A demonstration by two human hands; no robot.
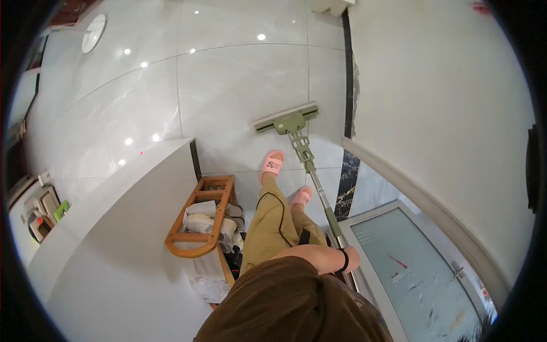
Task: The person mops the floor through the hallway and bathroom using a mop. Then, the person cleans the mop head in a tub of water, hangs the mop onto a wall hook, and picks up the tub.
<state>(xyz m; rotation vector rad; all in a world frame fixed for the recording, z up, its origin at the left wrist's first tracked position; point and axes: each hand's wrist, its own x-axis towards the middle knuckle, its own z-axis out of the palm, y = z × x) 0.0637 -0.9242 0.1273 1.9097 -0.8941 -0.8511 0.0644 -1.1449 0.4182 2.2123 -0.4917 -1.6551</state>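
A sponge mop (289,122) with a green head lies across the tiled floor ahead of my feet. Its silver and green pole slants down to the right, toward my body. My left hand (352,259) reaches across my front, a black band on its wrist, and is closed around the pole. The fingers are partly hidden behind the wrist. I cannot see my right hand. Below the mop head are my feet in pink slippers (273,162), with tan trousers (263,233) above them.
At left, a wooden rack (198,245) holds shoes and pale wrappings beside a low white wall (137,228). A white wall (433,74) runs along the right. A frosted glass door (419,268) with a handle stands lower right. Ceiling lights reflect off the floor tiles (239,74).
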